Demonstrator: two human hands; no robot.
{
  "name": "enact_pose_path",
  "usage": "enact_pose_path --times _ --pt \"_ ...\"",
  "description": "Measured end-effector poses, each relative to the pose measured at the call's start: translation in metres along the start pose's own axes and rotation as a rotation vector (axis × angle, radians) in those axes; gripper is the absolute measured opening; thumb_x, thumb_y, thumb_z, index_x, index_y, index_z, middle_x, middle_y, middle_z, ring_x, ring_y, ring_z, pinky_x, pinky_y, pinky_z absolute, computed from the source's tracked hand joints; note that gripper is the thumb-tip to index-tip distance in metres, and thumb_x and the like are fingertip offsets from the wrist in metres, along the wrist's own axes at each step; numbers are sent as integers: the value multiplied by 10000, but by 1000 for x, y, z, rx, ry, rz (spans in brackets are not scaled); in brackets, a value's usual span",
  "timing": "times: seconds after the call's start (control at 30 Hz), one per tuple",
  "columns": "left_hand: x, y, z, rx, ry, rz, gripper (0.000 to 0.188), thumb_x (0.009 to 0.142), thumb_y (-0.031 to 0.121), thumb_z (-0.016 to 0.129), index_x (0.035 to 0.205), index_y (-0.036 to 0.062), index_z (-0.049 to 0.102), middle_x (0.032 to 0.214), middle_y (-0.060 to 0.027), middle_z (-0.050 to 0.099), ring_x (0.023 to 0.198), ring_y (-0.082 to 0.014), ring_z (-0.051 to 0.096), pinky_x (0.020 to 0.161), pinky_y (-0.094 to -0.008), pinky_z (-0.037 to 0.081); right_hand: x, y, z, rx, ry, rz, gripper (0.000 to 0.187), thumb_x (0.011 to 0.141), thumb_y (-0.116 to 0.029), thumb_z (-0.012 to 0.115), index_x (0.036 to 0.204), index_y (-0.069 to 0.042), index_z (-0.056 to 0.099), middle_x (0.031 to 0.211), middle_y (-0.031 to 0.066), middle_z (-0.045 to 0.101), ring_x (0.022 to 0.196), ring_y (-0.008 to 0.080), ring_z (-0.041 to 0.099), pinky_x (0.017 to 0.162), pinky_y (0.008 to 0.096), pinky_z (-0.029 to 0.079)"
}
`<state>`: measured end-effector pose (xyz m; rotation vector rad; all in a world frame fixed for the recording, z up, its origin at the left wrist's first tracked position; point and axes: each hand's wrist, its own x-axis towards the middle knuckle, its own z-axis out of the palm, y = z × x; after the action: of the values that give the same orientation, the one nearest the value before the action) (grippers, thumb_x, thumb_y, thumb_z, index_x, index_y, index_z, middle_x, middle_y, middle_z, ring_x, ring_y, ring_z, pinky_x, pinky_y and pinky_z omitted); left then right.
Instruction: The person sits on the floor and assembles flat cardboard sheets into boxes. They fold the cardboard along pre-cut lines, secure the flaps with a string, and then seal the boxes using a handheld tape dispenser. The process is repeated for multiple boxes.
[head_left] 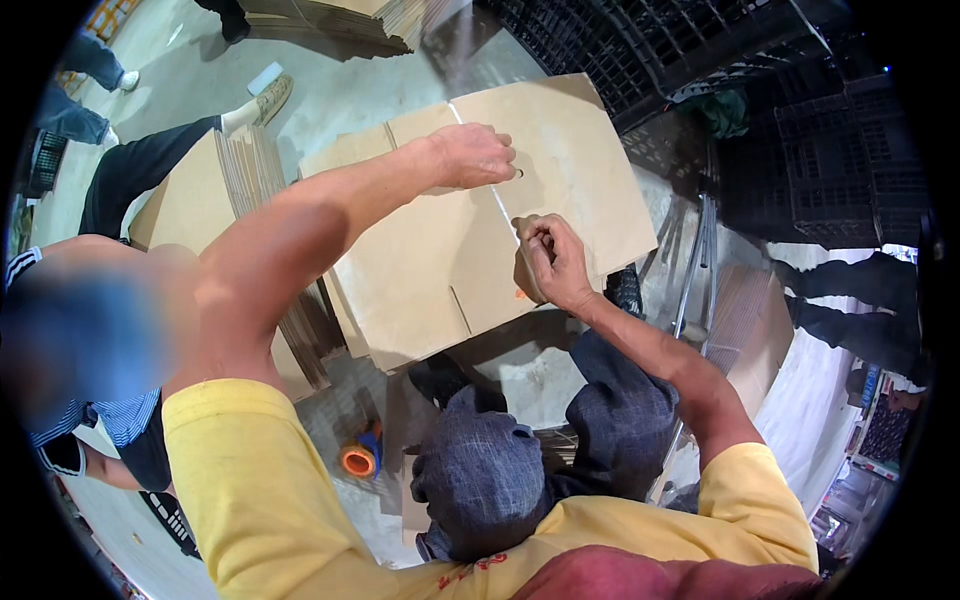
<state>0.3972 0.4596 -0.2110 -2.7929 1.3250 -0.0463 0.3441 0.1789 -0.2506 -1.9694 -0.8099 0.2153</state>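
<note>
A stack of flat brown cardboard sheets [390,275] lies in front of me, with slots cut into the top sheet and a small round hole near its middle. White string [503,210] crosses it from the far edge towards me. My left hand [475,156] is closed over the string, knuckles up, beside the hole. Nearer and to the right, my right hand [554,258] has its fingers curled together where the string meets them. The string between both hands looks straight. What lies inside each fist is mostly hidden.
More flat cardboard stacks stand at left [190,200], far [330,25] and right [755,310]. Black plastic crates [830,160] fill the far right. An orange and blue tape dispenser [358,460] sits on the floor. A person in a striped top [125,415] is close on my left.
</note>
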Motion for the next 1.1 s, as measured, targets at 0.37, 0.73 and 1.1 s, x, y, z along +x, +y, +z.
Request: enact_pose_path --times 0.37,0.73,1.1 --pt "13 42 -7 -40 -71 62 105 933 156 620 958 116 714 1034 -51 685 1095 -242 649 901 -372 541 -1 9 -1 60 37 -91 222 941 97 504 1130 9 581 979 164 623 888 333 636 831 401 529" --pt "26 55 -11 -17 -256 -67 74 919 153 638 867 144 690 879 -39 698 1035 -250 663 922 -407 458 19 -25 8 -209 -53 63 248 907 -45 676 1146 16 696 1001 174 604 1004 388 563 901 482 482" --pt "6 54 -13 -529 5 -389 97 793 80 725 827 156 675 872 -25 632 1003 -303 582 848 -446 372 31 -15 17 -215 -65 52 141 926 -136 697 1027 -68 768 1042 75 652 1070 296 503 913 447 324"
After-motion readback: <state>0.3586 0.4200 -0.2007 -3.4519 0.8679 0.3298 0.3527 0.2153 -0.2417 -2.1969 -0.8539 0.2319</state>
